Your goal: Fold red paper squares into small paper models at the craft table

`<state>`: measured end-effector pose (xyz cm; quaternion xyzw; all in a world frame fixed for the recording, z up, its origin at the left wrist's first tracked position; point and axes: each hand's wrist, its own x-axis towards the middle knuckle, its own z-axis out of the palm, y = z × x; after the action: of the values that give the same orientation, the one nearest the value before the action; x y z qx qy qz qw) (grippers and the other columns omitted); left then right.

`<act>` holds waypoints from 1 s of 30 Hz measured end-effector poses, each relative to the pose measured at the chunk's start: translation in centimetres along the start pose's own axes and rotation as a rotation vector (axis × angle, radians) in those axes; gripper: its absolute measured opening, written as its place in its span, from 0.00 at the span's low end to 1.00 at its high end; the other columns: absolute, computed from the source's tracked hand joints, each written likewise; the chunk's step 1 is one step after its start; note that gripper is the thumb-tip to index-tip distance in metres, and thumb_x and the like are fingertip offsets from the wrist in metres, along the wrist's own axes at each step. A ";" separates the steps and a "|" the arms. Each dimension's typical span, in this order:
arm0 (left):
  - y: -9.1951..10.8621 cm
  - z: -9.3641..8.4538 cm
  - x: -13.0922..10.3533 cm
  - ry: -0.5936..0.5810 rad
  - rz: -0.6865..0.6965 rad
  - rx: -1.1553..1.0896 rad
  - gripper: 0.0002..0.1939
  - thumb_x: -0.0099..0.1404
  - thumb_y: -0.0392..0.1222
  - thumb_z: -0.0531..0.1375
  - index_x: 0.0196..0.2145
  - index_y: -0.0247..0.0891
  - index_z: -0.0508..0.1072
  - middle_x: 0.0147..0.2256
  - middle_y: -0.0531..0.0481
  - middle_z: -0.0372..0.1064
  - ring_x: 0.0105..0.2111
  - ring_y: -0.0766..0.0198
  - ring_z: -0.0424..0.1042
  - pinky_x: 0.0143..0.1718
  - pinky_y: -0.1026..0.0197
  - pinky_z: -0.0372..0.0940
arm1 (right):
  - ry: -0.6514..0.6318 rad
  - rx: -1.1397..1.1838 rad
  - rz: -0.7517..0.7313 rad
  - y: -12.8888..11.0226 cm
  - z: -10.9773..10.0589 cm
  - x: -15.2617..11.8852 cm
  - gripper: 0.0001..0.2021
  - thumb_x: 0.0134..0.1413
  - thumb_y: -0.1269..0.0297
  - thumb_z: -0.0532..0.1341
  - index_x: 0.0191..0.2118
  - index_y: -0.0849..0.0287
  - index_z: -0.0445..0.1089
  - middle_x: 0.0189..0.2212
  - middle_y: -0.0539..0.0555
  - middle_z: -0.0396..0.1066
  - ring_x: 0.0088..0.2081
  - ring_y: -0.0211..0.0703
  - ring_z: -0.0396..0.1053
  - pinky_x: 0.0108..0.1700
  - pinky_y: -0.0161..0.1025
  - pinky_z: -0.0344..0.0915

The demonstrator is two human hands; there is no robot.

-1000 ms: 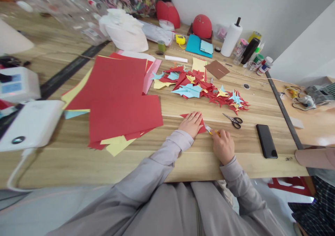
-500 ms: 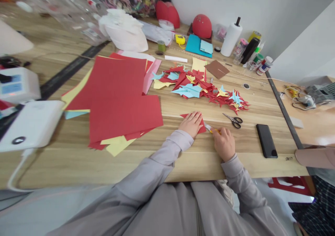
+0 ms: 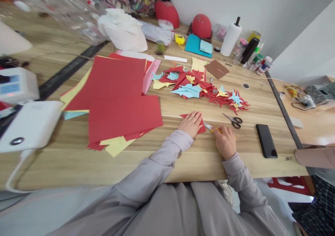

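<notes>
My left hand (image 3: 191, 123) lies flat with fingers stretched out, pressing a small folded piece of red paper (image 3: 202, 127) against the table. Most of that paper is covered by the hand; a pointed corner shows at its left and an edge at its right. In my right hand (image 3: 225, 142) is a yellow-handled utility knife (image 3: 215, 129), fingers closed round the handle. Its blade points left, with the tip at or close to the red paper's right edge. Black-handled scissors (image 3: 236, 122) lie beyond the right hand, slightly spread.
Large red sheets (image 3: 123, 117) are stacked at left over yellow ones. Folded paper shapes (image 3: 188, 90) in red, blue and yellow heap up ahead. A phone (image 3: 266, 141) lies at right, a white power bank (image 3: 31, 124) at far left. Bottles (image 3: 264, 67) stand at the back right.
My right hand has shifted very slightly to the right with the utility knife. The left hand and the red paper stay in place.
</notes>
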<state>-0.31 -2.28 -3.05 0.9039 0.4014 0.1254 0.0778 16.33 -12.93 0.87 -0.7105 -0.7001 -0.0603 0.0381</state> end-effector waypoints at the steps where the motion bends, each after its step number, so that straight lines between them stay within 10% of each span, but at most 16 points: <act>1: 0.0 0.0 0.0 0.001 -0.001 -0.004 0.25 0.68 0.44 0.48 0.59 0.31 0.62 0.61 0.39 0.56 0.62 0.51 0.54 0.61 0.48 0.52 | -0.001 -0.002 -0.005 -0.1 0.0 0.0 0.18 0.60 0.68 0.53 0.54 0.46 0.67 0.40 0.56 0.66 0.38 0.44 0.57 0.38 0.38 0.52; 30: 0.0 0.0 0.1 -0.012 -0.005 0.003 0.25 0.68 0.44 0.47 0.59 0.30 0.62 0.61 0.39 0.55 0.62 0.51 0.53 0.62 0.48 0.51 | -0.068 -0.076 0.034 -2.5 0.1 1.9 0.19 0.60 0.66 0.53 0.56 0.50 0.64 0.38 0.59 0.64 0.38 0.47 0.58 0.36 0.39 0.54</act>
<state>-0.24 -2.23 -3.07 0.9038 0.4033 0.1192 0.0792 13.89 -10.97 0.94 -0.7248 -0.6861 -0.0622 -0.0119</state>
